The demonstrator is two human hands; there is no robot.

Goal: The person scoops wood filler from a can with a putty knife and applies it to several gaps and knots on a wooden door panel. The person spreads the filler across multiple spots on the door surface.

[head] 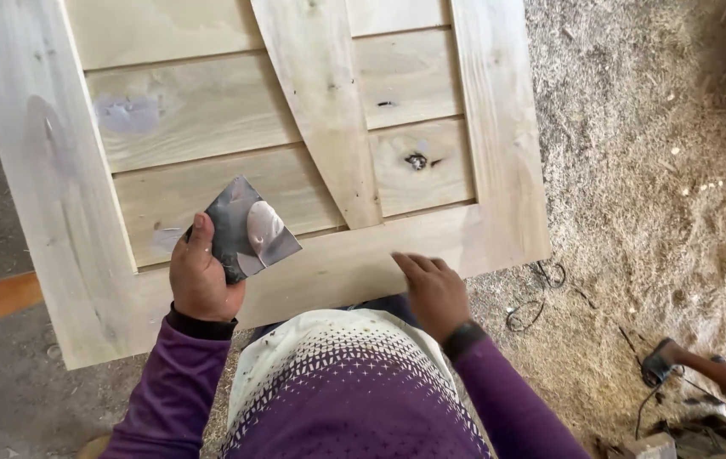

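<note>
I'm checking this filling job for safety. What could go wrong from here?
The left hand grips the metal scraper by its edge, so a slip might nick a finger. The filler blob could slide off onto clean wood. The right hand alone steadies the wooden door panel, which may shift.

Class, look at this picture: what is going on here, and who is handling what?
A person in purple sleeves leans over a pale wooden door panel. The left hand holds a flat metal scraper with a dab of pale filler on its blade, just above the panel's bottom rail. The right hand rests flat on that rail, holding nothing. Grey filler patches show on the boards, and a dark knot is unfilled. Sawdust covers the floor.
</note>
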